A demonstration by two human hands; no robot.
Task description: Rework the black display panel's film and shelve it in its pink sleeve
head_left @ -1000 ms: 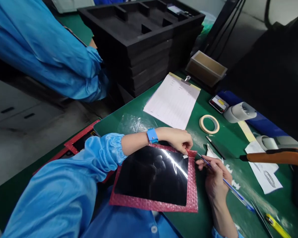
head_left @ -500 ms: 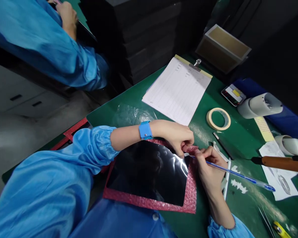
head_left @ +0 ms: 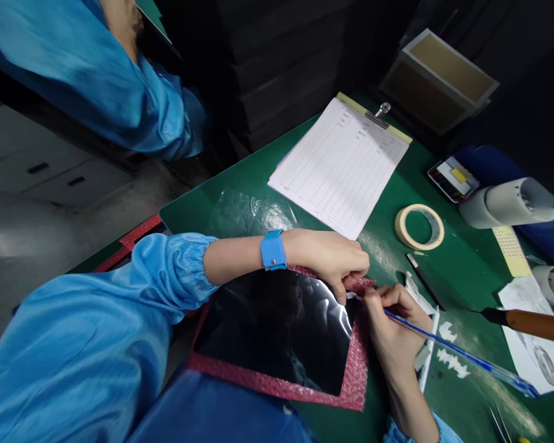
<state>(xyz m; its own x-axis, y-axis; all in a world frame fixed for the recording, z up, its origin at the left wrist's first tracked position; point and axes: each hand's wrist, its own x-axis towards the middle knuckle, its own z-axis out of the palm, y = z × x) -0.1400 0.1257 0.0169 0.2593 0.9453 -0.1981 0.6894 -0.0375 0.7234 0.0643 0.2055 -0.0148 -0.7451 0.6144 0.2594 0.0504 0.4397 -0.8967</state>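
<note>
A glossy black flat panel [head_left: 277, 338] lies on a sheet of red bubble wrap [head_left: 277, 386], close to my body. My left hand [head_left: 335, 261], with a blue wristband [head_left: 273, 251] behind it, has its fingers curled at the panel's upper right corner. Its thumb presses there beside a small white tab [head_left: 351, 296]. In my right hand [head_left: 399, 335] is a slim clear-and-blue pen [head_left: 471, 360], pinched near its point. The pen slants down to the right, its point at or very near the tab; my fingers partly hide the contact.
Beyond my left hand lies a clipboard with printed sheets [head_left: 339, 169]. To the right are a masking tape roll [head_left: 401, 227], a thin black-handled tool [head_left: 425, 281], an orange-handled tool [head_left: 535, 325], torn white scraps [head_left: 452, 362] and tweezers [head_left: 499, 424]. A co-worker's blue sleeve [head_left: 96, 86] is upper left.
The camera view has shifted slightly, so the bench items at right appear farther right. Both hands stay at the panel's corner, and the pen remains in my right hand.
</note>
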